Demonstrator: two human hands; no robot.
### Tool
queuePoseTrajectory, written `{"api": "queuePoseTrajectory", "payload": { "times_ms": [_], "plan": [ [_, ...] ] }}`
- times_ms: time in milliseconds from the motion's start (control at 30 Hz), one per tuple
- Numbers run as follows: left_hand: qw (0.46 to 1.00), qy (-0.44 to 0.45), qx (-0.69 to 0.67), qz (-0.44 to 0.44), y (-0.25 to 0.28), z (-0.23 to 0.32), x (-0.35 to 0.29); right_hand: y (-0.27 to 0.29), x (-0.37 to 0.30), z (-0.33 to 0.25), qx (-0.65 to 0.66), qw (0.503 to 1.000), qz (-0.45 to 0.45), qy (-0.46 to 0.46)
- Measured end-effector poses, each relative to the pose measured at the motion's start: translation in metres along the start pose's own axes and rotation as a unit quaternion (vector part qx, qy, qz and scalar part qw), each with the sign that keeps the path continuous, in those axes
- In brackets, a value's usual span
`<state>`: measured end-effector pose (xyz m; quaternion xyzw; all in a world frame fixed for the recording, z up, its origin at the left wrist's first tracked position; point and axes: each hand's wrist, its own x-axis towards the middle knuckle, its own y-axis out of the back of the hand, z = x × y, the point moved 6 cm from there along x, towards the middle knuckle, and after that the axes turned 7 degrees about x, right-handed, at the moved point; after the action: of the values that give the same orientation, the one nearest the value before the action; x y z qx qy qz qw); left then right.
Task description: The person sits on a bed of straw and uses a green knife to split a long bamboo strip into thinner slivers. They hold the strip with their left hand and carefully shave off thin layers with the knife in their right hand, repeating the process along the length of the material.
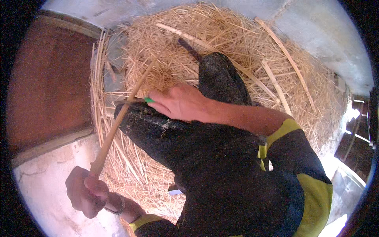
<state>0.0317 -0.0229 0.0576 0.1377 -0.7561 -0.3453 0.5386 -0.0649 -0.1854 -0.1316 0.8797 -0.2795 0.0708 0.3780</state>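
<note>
My left hand, at the lower left, is closed around the thick end of a long wooden stick. The stick slants up and away to the right, past my bent knee, and its far end tapers over the straw. My right hand is closed above my thigh, close to the stick's middle. A small green part shows at its fingers, and a thin strip runs from there toward the stick. Most of what this hand grips is hidden, so I cannot tell whether it is a knife.
Dry straw covers the floor around my legs. Several split wooden strips lie on it. A pale wall stands at the back, a reddish-brown panel at the left. My dark-trousered knees are bent between my arms.
</note>
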Motion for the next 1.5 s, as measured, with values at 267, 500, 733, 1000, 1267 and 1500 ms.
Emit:
{"api": "queuePoseTrajectory", "payload": {
  "times_ms": [267, 500, 733, 1000, 1267, 1500],
  "plan": [
    [0.998, -0.052, -0.004, -0.02, -0.002, 0.003, -0.003, -0.018, 0.004, 0.026, 0.031, 0.989, -0.056, -0.132],
    [0.997, -0.011, 0.041, -0.069, -0.009, 0.017, 0.002, -0.027, 0.009, 0.066, -0.096, 0.989, 0.024, -0.111],
    [0.998, -0.024, 0.038, -0.054, -0.01, 0.013, 0.007, -0.032, 0.001, 0.044, 0.024, 0.987, -0.041, -0.151],
    [0.975, 0.02, 0.065, -0.213, -0.016, 0.025, 0.01, 0.006, 0.001, -0.01, -0.008, 0.998, -0.029, -0.048],
    [0.943, -0.075, 0.021, -0.323, -0.01, 0.029, 0.001, -0.01, -0.003, -0.022, -0.074, 0.997, -0.017, -0.011],
    [0.958, -0.065, 0.015, -0.28, -0.015, 0.031, 0.003, -0.015, -0.001, 0.062, -0.133, 0.981, -0.043, -0.134]
  ]
}}
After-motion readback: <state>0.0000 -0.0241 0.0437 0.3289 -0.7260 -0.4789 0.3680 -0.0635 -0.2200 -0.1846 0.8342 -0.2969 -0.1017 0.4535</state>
